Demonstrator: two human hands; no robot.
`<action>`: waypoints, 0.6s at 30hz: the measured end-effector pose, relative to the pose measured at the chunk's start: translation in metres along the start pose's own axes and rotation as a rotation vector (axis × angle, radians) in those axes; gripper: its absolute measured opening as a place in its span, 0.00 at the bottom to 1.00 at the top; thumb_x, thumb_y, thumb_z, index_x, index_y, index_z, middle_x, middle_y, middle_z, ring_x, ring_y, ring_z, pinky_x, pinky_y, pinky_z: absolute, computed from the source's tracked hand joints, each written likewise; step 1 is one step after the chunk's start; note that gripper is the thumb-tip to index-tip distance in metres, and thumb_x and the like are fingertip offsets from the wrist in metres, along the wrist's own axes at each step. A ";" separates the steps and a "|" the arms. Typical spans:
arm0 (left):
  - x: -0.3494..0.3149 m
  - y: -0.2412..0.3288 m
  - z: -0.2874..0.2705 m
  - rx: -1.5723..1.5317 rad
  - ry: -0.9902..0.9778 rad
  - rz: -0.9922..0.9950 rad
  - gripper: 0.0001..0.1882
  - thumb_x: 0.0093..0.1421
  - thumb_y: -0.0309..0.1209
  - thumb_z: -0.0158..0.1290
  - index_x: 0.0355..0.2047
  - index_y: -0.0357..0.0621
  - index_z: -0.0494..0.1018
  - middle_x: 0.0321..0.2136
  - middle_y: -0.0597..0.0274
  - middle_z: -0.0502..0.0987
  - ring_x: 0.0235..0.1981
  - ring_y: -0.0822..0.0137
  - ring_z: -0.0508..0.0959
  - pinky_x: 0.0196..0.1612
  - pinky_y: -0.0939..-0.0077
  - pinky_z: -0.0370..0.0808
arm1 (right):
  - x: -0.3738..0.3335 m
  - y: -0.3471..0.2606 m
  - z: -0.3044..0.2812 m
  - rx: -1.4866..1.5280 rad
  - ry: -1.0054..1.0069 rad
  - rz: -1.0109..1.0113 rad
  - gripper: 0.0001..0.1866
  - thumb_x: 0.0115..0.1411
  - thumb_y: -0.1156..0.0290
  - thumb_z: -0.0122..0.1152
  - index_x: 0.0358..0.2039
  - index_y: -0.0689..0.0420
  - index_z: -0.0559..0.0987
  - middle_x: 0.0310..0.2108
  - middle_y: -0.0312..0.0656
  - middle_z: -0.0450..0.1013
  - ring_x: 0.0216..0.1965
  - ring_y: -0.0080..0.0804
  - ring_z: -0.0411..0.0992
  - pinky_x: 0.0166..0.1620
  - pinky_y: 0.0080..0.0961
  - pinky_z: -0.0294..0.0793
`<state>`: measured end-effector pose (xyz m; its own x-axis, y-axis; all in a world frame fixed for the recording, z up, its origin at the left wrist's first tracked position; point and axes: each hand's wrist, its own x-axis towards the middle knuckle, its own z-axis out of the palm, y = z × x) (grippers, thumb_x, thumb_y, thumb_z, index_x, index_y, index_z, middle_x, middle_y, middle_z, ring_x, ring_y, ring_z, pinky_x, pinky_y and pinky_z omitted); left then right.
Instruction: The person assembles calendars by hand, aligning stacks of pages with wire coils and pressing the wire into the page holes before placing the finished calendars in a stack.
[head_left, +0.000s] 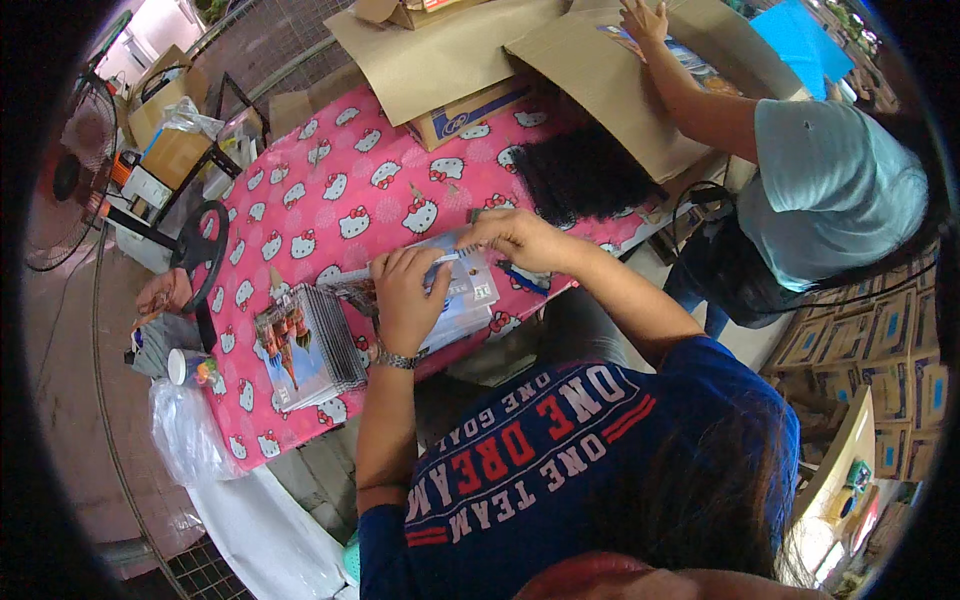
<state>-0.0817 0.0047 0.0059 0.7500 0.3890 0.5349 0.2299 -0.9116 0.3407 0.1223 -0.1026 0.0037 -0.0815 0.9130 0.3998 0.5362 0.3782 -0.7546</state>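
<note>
A printed notebook (470, 290) with a pale blue cover lies in front of me on a pink patterned tablecloth (300, 200). My left hand (408, 295) rests on its left part, fingers spread over the cover. At the notebook's far edge, the fingertips of my right hand (515, 238) are pinched together; whatever is between them is too small to make out. Left of my left hand sits a stack of notebooks (300, 350) with black spiral bindings and a colourful building on the top cover. Beyond my right hand is a heap of thin black spiral coils (590, 175).
Opened cardboard boxes (450, 70) stand along the table's far side. At the right, a co-worker (830, 190) reaches into a large carton (600, 80). A white cup (180, 367) and a plastic bag (185, 430) are at the left edge. Stacked cartons (860, 350) stand behind the co-worker.
</note>
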 end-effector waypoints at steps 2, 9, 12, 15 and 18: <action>0.001 0.002 0.000 -0.031 0.013 -0.018 0.09 0.54 0.34 0.57 0.34 0.45 0.76 0.33 0.59 0.78 0.39 0.58 0.74 0.49 0.62 0.62 | 0.000 -0.004 0.001 -0.115 0.018 -0.048 0.16 0.54 0.83 0.55 0.43 0.57 0.78 0.36 0.48 0.74 0.40 0.44 0.73 0.45 0.34 0.73; 0.000 0.003 0.004 0.028 0.014 -0.019 0.10 0.55 0.35 0.57 0.35 0.44 0.75 0.33 0.58 0.77 0.40 0.57 0.74 0.50 0.60 0.61 | -0.003 -0.003 0.023 -0.153 0.136 0.005 0.09 0.58 0.74 0.59 0.39 0.62 0.76 0.34 0.47 0.70 0.39 0.42 0.72 0.43 0.34 0.71; -0.003 0.004 0.003 0.033 0.002 -0.026 0.10 0.55 0.35 0.56 0.35 0.45 0.75 0.34 0.59 0.77 0.40 0.58 0.74 0.50 0.60 0.61 | 0.001 -0.009 0.025 -0.077 0.095 0.070 0.08 0.60 0.73 0.58 0.39 0.62 0.76 0.33 0.47 0.69 0.37 0.43 0.73 0.42 0.34 0.71; -0.005 0.005 0.004 0.032 -0.019 0.000 0.10 0.55 0.34 0.55 0.37 0.46 0.74 0.35 0.59 0.77 0.41 0.58 0.74 0.51 0.59 0.60 | 0.001 -0.014 0.016 -0.079 0.035 0.046 0.08 0.60 0.74 0.57 0.40 0.63 0.76 0.32 0.49 0.71 0.35 0.44 0.74 0.40 0.34 0.72; -0.007 0.011 0.005 0.154 -0.022 0.026 0.12 0.55 0.33 0.55 0.40 0.47 0.73 0.37 0.60 0.77 0.42 0.60 0.73 0.51 0.58 0.59 | 0.001 -0.019 0.009 -0.227 0.058 -0.032 0.12 0.59 0.71 0.58 0.43 0.62 0.75 0.33 0.51 0.73 0.35 0.48 0.74 0.39 0.36 0.73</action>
<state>-0.0815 -0.0087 0.0018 0.7697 0.3640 0.5246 0.3017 -0.9314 0.2036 0.1039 -0.1073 0.0141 -0.0569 0.8884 0.4556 0.7095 0.3570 -0.6075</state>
